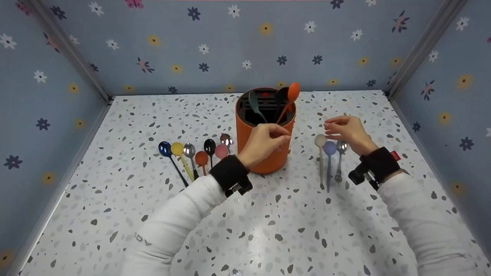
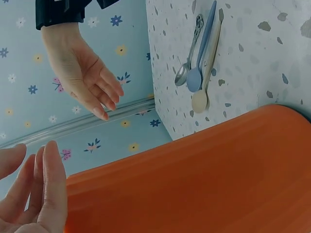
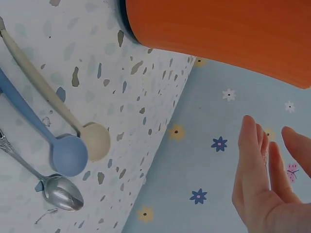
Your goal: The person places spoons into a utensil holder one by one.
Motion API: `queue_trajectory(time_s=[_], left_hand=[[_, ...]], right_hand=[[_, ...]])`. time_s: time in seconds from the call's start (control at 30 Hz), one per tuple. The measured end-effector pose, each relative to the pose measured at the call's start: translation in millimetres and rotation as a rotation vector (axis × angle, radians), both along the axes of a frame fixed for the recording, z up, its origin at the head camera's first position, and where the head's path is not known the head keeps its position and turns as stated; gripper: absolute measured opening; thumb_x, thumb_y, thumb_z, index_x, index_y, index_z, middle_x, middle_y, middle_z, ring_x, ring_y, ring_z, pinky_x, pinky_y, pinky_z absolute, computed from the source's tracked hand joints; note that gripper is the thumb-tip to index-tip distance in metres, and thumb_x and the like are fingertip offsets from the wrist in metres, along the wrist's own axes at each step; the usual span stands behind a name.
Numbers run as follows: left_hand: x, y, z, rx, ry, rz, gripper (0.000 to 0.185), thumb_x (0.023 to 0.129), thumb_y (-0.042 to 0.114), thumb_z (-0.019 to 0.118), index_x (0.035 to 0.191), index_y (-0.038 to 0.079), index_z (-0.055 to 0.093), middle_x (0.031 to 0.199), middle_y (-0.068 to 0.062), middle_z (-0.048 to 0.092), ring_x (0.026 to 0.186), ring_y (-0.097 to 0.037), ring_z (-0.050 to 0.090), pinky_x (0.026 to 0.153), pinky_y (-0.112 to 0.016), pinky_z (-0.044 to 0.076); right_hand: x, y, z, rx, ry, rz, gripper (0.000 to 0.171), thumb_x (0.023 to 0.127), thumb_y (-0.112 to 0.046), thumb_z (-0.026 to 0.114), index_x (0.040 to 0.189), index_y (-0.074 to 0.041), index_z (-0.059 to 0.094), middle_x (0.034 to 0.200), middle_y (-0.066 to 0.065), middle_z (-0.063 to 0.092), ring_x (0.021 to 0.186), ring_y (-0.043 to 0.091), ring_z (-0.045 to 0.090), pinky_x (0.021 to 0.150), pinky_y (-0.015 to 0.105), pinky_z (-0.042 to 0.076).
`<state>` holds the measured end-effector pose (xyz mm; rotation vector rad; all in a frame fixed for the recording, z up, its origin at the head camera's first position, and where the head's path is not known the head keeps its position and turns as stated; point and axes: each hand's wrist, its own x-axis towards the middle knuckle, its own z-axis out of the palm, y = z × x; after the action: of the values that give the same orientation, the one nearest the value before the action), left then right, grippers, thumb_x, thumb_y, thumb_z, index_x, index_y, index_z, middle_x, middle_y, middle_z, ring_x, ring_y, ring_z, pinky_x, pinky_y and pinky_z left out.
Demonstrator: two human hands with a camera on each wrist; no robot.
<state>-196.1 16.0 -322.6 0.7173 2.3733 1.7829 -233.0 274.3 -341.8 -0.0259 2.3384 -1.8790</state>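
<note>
My left hand (image 1: pixel 264 142) hovers in front of the orange utensil holder (image 1: pixel 264 161), fingers loosely bent and nothing between them. Standing in the holder are a dark green spoon (image 1: pixel 253 102), a black spoon (image 1: pixel 281 94) and an orange spoon (image 1: pixel 294 92). On the right, my right hand (image 1: pixel 347 132) is raised above the far end of a row of spoons, its fingers relaxed and holding nothing. That row has a cream spoon (image 3: pixel 97 141), a blue-purple spoon (image 3: pixel 70 154) and a silver spoon (image 3: pixel 63 193), lying side by side.
Several spoons lie left of the holder, among them a blue one (image 1: pixel 165 148), a yellow one (image 1: pixel 177 148) and a red-brown one (image 1: pixel 201 158); my left forearm covers some handles. Flower-patterned panels (image 1: pixel 230 38) border the speckled table (image 1: pixel 115 214) at the back and sides.
</note>
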Motion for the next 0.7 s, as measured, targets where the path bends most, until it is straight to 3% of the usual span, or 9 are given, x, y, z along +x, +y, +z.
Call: queue_trajectory(time_s=[0.2,0.43,0.57,0.7], left_hand=[[4.3,3.1,-13.7,-0.023,0.009,-0.028,0.015,0.084,0.007,0.058,0.094,-0.001,0.065,0.085,-0.012,0.064,0.069,-0.018,0.059,0.063,-0.021,0.051],[3.1,6.0,-33.6,-0.099,0.017,0.01,0.015,0.082,0.01,0.061,0.092,0.0,0.068,0.087,-0.008,0.066,0.075,-0.014,0.058,0.066,-0.018,0.048],[3.1,5.5,-46.5,-0.117,-0.019,0.015,0.016,0.081,0.011,0.062,0.092,0.0,0.068,0.089,-0.007,0.066,0.076,-0.01,0.055,0.068,-0.017,0.047],[2.7,4.6,-59.5,-0.093,-0.112,0.007,0.016,0.081,0.01,0.062,0.092,-0.001,0.068,0.085,-0.007,0.065,0.069,-0.01,0.055,0.063,-0.018,0.05]], right_hand=[[-1.3,7.4,-17.9,-0.006,-0.026,-0.002,0.034,0.088,-0.007,0.053,0.114,0.013,0.044,0.089,0.001,0.056,0.075,0.007,0.06,0.076,0.024,0.052],[-3.4,14.2,-39.5,0.011,-0.084,-0.039,0.041,0.088,-0.006,0.052,0.119,0.018,0.038,0.078,-0.006,0.059,0.072,0.009,0.062,0.075,0.025,0.053],[-4.5,19.1,-53.0,0.061,-0.119,-0.078,0.042,0.087,-0.007,0.053,0.119,0.018,0.04,0.083,0.002,0.061,0.072,0.009,0.063,0.074,0.025,0.053],[-3.0,23.4,-66.8,0.089,-0.116,-0.103,0.04,0.087,-0.006,0.052,0.117,0.019,0.042,0.086,0.004,0.06,0.069,0.005,0.061,0.072,0.024,0.054]])
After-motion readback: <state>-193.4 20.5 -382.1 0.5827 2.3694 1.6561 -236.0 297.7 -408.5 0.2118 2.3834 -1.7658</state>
